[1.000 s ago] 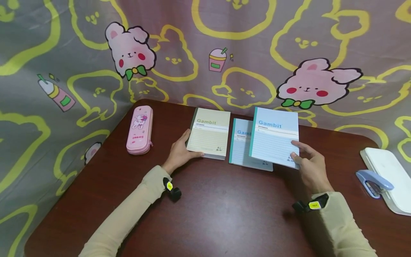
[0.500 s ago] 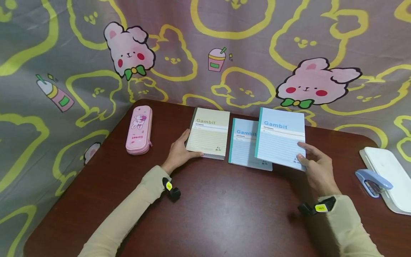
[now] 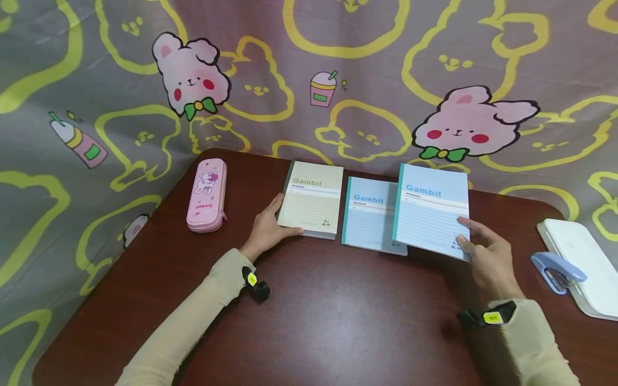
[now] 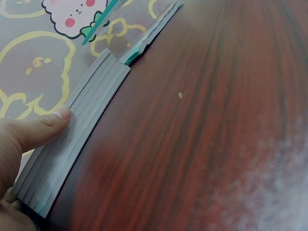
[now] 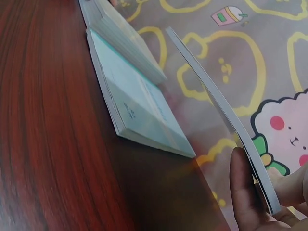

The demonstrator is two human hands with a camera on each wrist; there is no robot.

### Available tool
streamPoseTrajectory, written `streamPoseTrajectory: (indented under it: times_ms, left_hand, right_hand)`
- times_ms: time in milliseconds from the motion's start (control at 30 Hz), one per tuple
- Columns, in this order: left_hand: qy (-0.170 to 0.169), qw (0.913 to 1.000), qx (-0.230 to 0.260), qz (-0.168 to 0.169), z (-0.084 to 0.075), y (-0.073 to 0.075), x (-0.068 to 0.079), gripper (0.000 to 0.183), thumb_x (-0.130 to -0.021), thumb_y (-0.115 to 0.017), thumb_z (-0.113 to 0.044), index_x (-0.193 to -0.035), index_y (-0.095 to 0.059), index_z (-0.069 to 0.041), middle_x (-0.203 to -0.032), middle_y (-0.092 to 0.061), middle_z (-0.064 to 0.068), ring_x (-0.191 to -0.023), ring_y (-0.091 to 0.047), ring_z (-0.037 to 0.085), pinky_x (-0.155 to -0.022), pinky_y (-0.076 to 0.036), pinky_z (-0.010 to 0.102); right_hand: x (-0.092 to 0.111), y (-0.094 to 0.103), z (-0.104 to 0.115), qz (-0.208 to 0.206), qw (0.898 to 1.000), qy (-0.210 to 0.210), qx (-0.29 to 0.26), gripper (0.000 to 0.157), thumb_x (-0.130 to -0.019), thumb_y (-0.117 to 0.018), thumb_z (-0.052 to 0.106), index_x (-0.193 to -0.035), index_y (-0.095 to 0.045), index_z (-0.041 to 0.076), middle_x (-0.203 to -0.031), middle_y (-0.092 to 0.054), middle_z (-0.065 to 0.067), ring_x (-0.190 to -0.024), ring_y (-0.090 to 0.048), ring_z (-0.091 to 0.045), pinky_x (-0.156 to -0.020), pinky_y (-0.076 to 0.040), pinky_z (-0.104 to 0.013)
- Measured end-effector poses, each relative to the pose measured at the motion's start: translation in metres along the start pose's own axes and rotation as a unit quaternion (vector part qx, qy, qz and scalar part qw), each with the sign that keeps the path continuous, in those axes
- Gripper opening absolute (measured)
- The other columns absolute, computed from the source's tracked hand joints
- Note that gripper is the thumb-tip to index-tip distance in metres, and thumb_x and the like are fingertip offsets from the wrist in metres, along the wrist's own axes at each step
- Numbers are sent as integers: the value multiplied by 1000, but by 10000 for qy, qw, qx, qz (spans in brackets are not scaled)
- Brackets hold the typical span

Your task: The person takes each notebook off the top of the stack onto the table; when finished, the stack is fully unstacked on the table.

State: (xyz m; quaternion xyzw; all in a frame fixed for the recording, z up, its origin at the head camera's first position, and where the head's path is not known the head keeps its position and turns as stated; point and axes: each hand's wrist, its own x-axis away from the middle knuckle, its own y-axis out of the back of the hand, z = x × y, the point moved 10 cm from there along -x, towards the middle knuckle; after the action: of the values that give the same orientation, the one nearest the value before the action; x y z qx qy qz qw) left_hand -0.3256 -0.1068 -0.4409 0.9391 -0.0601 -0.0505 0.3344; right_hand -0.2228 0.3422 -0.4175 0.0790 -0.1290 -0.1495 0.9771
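My left hand (image 3: 267, 229) holds the near left corner of a stack of cream "Gambit" notebooks (image 3: 313, 206); in the left wrist view the thumb (image 4: 45, 126) presses the page edges of several layers. A light-blue "Gambit" notebook (image 3: 429, 212) with a green spine is pinched at its lower right by my right hand (image 3: 492, 262). Seen edge-on in the right wrist view, this raised notebook (image 5: 226, 108) is tilted above the table. Another light-blue notebook (image 3: 368, 220) lies just right of the cream stack, its right edge partly covered in the head view by the held one.
A pink pencil case (image 3: 206, 195) lies at the left of the dark wooden table (image 3: 309, 316). On the right, a blue stapler (image 3: 557, 272) overlaps a white flat case (image 3: 586, 268). A patterned curtain (image 3: 270, 69) hangs right behind the table's far edge.
My right hand has carried the blue notebook to the right, uncovering more of the blue notebook lying below. The left hand stays at the cream stack. The head view has shifted slightly.
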Motion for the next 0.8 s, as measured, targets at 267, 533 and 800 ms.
streamPoseTrajectory:
  times_ms: [267, 533, 800]
  left_hand:
    - [6, 10000, 34, 1, 1, 0, 1, 115, -66, -89, -38, -153, -22, -4, -160, -24, 12, -147, -26, 26, -118, -27, 42]
    - [11, 10000, -23, -5, 0, 1, -1, 115, -66, -89, -38, -153, -22, -4, -160, -24, 12, -147, -26, 27, -118, -27, 43]
    - [61, 10000, -40, 15, 0, 0, 0, 115, -67, -89, -37, -153, -21, -4, -160, -24, 12, -147, -26, 27, -118, -27, 43]
  right_hand:
    - [-1, 21, -8, -127, 9994, -21, 311, 51, -94, -63, 21, -143, -49, 22, -110, -53, 9, -81, -58, 1, -64, -50, -12]
    - [-9, 40, -24, -72, 9935, 74, 1135, 53, -96, -59, 27, -146, -44, 22, -111, -53, 11, -81, -57, 4, -65, -50, -12]
    - [-22, 49, -45, -24, 9916, -94, 1288, 50, -96, -59, 25, -144, -47, 20, -102, -48, 19, -83, -52, 4, -66, -47, -10]
